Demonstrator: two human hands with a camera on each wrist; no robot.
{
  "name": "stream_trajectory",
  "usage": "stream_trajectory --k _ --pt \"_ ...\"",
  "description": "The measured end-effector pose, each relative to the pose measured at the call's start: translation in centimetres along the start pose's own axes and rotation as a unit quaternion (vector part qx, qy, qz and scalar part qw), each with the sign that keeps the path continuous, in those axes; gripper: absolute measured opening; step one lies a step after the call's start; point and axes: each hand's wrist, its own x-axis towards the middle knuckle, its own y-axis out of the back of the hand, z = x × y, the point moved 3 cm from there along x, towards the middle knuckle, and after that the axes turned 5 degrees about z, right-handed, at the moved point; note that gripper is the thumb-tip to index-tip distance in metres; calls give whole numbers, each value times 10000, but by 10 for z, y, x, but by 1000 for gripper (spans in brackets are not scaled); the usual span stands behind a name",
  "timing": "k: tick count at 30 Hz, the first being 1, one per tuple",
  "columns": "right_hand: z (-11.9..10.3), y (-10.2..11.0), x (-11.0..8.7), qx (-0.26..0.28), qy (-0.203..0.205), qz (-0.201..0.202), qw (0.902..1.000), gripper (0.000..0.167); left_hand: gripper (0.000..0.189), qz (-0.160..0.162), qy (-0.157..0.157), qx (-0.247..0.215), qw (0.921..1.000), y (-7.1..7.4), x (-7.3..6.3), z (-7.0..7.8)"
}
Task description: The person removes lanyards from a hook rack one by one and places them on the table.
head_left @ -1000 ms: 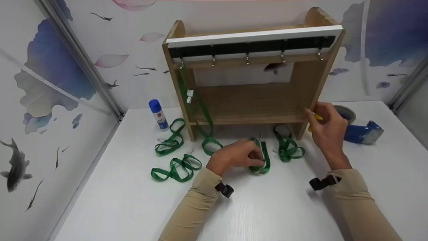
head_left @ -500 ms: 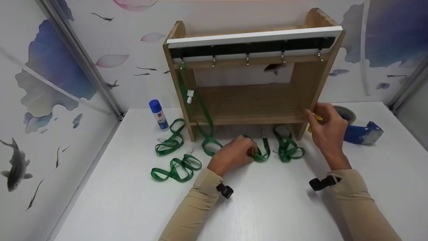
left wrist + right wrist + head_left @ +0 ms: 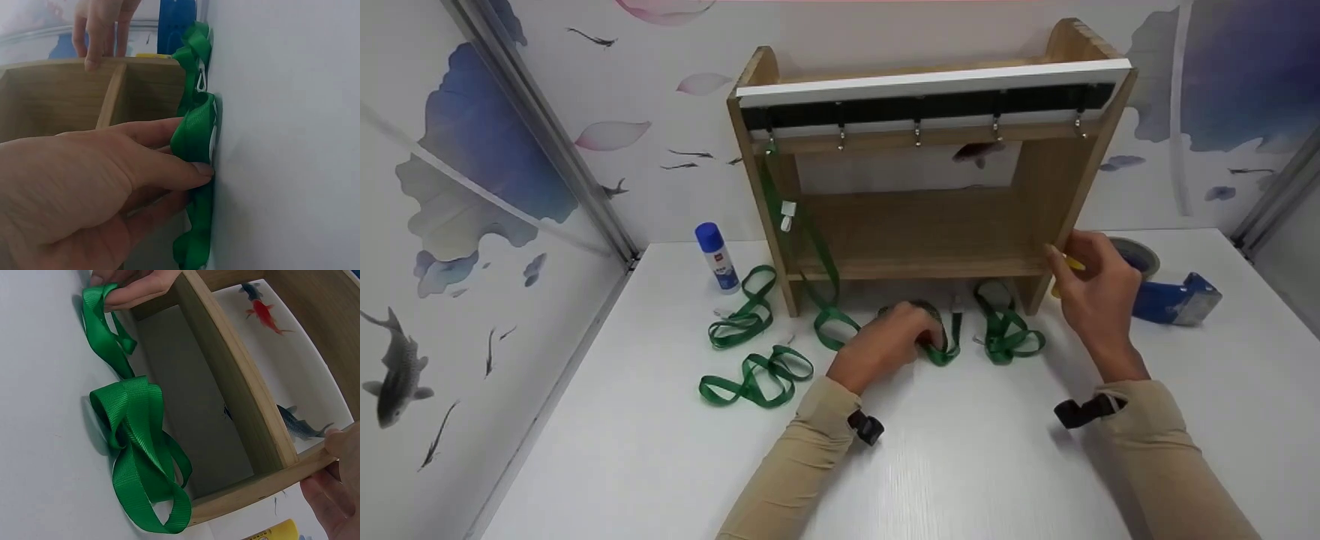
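My left hand (image 3: pixel 889 341) is low over the table, its thumb and fingers pinching a green lanyard (image 3: pixel 194 138) in the left wrist view. Part of that lanyard loops out past the fingertips, and the palm hides the rest in the head view. At the right side panel of a wooden shelf (image 3: pixel 930 225), my right hand (image 3: pixel 1099 289) grips the edge, thumb in front and fingers behind. Another green lanyard (image 3: pixel 814 240) with a white clip hangs from the leftmost hook (image 3: pixel 770 142). To the right of my left hand lies a bunched green lanyard (image 3: pixel 138 455).
Two more lanyards, a folded one (image 3: pixel 741 322) and a looped one (image 3: pixel 757 379), lie at the left. A glue stick (image 3: pixel 718 259) stands behind them. Right of the shelf are a roll of tape (image 3: pixel 1140 255), a blue tape dispenser (image 3: pixel 1174 301) and a yellow cylinder (image 3: pixel 275 531).
My left hand has shifted slightly left and away from me, dragging loops of the lanyard along and opening them out. The right hand has stayed on the shelf's side.
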Motion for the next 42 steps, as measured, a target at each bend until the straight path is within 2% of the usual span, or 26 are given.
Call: stream_trajectory --k 7,10,13,15,16,19,21,23,25,27,30,31,32,33,34,37,40,42 --pt "-2 -1 1 -19 -42 -32 10000 36 30 -77 -215 121 9997 2 4 -3" --pt "-2 -1 2 -32 -45 -25 10000 36 38 -259 -125 -109 9995 9 4 -3" --pt "-2 -2 2 -37 -29 -7 10000 36 37 -364 -73 -530 9979 26 1 0" --pt "-3 -3 1 -19 -17 -3 10000 36 33 -200 -205 -759 9967 44 -3 4" --pt "-3 -4 1 -9 -9 -7 10000 36 31 -6 -354 -836 9959 55 -6 6" --pt "-4 -7 0 60 13 -33 10000 36 26 962 -816 -1040 9865 88 -18 11" --pt "-5 -8 -1 85 30 -45 9999 36 23 1821 -996 -1059 9725 109 -29 11" --pt "-5 -9 -2 100 52 -51 9999 36 20 2739 -1003 -1032 9509 128 -41 7" --pt "-5 -9 -2 95 100 -34 9999 36 20 3622 -814 -974 9234 142 -54 -1" --pt "-4 -8 -2 82 153 1 9998 36 20 4434 -487 -994 8894 154 -66 -14" --pt "-3 -6 -2 67 220 74 9997 35 25 5300 44 -1165 8399 166 -79 -37" --pt "-3 -5 -2 54 218 89 9997 34 28 5460 246 -1243 8281 168 -82 -45" --pt "-2 -4 -2 39 209 97 9997 34 32 5543 433 -1339 8203 170 -84 -52" --pt "-2 -3 -2 33 196 99 9998 34 36 5554 612 -1439 8168 170 -85 -59" --pt "-1 -2 -2 33 177 92 9998 34 41 5505 782 -1544 8167 170 -85 -65" --pt "0 -1 -2 19 119 73 9999 34 51 5182 1116 -1804 8286 167 -81 -77" --pt "1 -1 -1 1 77 72 9999 34 54 4937 1187 -1874 8408 163 -76 -82" --pt "2 -2 0 -28 56 77 10000 33 52 4914 1139 -1834 8438 162 -74 -82"
